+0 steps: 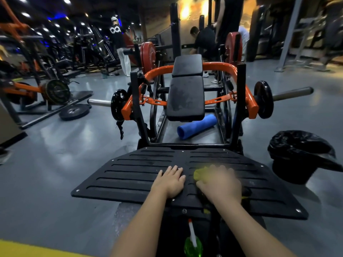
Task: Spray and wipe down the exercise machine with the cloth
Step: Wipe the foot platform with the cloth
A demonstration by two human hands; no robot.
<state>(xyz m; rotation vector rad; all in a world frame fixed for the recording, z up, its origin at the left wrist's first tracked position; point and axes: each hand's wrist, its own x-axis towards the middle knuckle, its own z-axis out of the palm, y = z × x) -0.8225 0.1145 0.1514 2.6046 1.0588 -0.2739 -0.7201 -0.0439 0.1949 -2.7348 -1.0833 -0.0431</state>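
The exercise machine has a black ribbed foot plate [130,175] in front of me, black pads [185,97] beyond it and an orange frame [248,101]. My left hand [170,180] lies flat on the plate with straight fingers. To its right, my right hand [220,182], blurred by motion, presses a yellow-green cloth [198,174] onto the plate; most of the cloth is hidden under the hand. A green spray bottle [193,243] with a white nozzle stands below the plate's near edge, between my forearms.
A black bin with a bag liner [300,154] stands right of the plate. A blue foam roller [196,127] lies under the pads. Weight plates sit on the bar ends [263,102], and one lies on the floor at left [74,112]. People stand at the back.
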